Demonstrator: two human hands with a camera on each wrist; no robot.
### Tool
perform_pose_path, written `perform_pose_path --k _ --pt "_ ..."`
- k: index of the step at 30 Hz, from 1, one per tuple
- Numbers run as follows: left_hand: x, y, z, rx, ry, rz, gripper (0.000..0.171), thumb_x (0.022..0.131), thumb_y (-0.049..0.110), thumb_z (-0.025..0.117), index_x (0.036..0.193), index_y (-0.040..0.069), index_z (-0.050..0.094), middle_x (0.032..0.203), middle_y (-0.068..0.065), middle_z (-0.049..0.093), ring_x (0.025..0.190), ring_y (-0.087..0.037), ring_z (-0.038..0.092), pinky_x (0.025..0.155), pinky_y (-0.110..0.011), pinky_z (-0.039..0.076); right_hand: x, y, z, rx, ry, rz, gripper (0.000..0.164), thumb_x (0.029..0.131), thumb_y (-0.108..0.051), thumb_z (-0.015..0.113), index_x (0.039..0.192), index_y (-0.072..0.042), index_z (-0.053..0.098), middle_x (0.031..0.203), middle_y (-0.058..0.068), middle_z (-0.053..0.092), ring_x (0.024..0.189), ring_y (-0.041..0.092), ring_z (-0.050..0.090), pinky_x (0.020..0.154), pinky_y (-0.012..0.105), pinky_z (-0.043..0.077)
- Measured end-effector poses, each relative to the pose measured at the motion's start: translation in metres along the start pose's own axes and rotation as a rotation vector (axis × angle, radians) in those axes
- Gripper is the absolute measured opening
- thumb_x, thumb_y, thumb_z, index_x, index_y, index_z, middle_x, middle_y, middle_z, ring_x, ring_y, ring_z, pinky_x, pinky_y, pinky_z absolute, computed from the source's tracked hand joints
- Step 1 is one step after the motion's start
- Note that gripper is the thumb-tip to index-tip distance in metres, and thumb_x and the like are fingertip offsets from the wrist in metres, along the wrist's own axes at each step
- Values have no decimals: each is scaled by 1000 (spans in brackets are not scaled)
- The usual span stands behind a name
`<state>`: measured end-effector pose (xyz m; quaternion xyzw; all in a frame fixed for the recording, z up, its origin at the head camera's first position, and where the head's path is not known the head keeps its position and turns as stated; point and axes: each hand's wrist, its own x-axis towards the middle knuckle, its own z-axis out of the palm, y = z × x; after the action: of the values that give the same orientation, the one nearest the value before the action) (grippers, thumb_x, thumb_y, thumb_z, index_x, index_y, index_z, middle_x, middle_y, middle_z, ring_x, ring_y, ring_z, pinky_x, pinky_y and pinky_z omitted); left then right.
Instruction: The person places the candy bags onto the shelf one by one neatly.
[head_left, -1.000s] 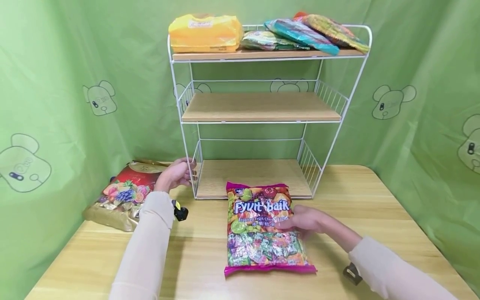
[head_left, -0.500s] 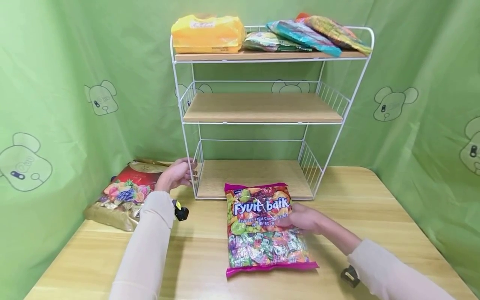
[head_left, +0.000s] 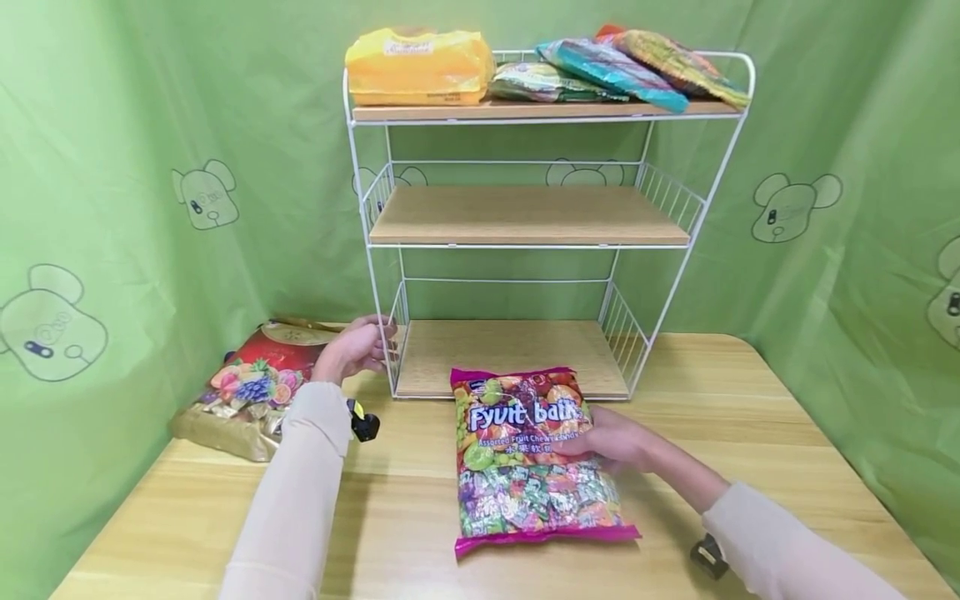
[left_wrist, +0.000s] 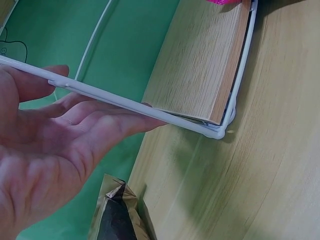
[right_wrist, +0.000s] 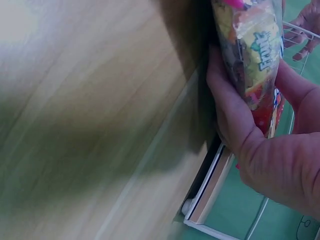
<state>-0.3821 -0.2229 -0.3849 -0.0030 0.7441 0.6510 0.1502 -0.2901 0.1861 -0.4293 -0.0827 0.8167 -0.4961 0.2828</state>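
My right hand (head_left: 611, 437) grips a bag of fruit chewy candy (head_left: 525, 500) by its right side, thumb on the printed front and fingers underneath. The bag has magenta ends, and its top overlaps the front edge of the bottom shelf (head_left: 495, 354). In the right wrist view, thumb and fingers of the right hand (right_wrist: 280, 155) lie on either side of the candy bag (right_wrist: 252, 55). At the left side of the white wire rack (head_left: 371, 287), my left hand (head_left: 362, 346) rests by the front post. The left wrist view shows extended fingers (left_wrist: 105, 120) behind the post (left_wrist: 120, 102).
A red and gold bag (head_left: 262, 375) lies on the table (head_left: 405, 517) left of the rack. On the top shelf are a yellow package (head_left: 420, 71), a teal bag (head_left: 611, 75) and other bags. The middle shelf (head_left: 525, 212) is bare wood. Green cloth (head_left: 847, 275) surrounds the table.
The whole head view has shifted slightly, moving the rack a little to the right in it. Both hands keep their places at the rack and the candy bag.
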Motion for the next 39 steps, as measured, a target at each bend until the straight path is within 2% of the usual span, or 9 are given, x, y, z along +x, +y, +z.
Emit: perform_pose_path --k 1,6,15,21,26,32,35,37,39 --pt "0 0 0 0 2 -3 37 105 10 44 139 -2 39 79 -5 53 67 -16 59 62 -32 57 0 1 -1 24 -15 -5 60 91 -24 75 134 4 45 105 12 71 89 26 71 80 44 62" --pt "1 0 1 2 6 -6 38 105 10 44 141 -2 39 81 -6 52 66 -15 59 60 -30 57 2 2 -4 102 -89 3 64 92 -19 73 140 5 38 113 17 70 96 32 72 84 50 61" --pt "3 -1 0 -7 3 -2 36 104 10 44 139 -1 40 76 -5 52 64 -15 58 58 -29 55 3 1 -4 97 -115 16 46 93 -22 72 127 3 53 107 12 73 94 28 72 86 48 61" --pt "3 -2 0 -7 1 0 37 103 9 43 139 -1 39 77 -5 51 63 -15 59 56 -29 55 0 -1 -5 153 -185 5 65 97 -20 67 147 -1 31 116 16 70 99 33 72 85 51 61" --pt "5 -5 -1 -16 4 1 36 103 8 43 138 -1 39 79 -5 52 64 -15 60 59 -30 57 -4 -4 -6 213 -236 35 82 99 -16 65 158 -9 8 125 20 65 107 39 69 88 56 59" --pt "6 -6 -1 -12 6 -5 40 104 9 43 141 -2 37 81 -6 53 66 -15 61 63 -32 58 -7 -10 -5 198 -194 88 84 100 -17 62 157 -11 1 127 26 60 105 42 69 85 60 59" --pt "5 -5 -1 -7 8 -5 40 104 9 43 142 -3 36 81 -6 53 66 -16 60 63 -32 58 -8 -11 -5 135 -141 96 97 99 -20 65 159 -5 -10 121 25 59 110 45 65 95 68 51" --pt "4 -3 0 -8 6 -4 39 104 9 43 141 -3 37 80 -5 53 66 -16 60 64 -33 58 -9 -11 -5 118 -134 74 93 99 -20 64 158 0 -5 116 21 61 111 42 64 99 68 49" --pt "3 -2 0 -7 5 -3 39 104 9 43 141 -2 37 79 -5 52 66 -16 59 64 -33 58 -9 -11 -5 110 -139 38 83 99 -20 64 156 6 9 111 17 63 107 36 66 100 63 51"
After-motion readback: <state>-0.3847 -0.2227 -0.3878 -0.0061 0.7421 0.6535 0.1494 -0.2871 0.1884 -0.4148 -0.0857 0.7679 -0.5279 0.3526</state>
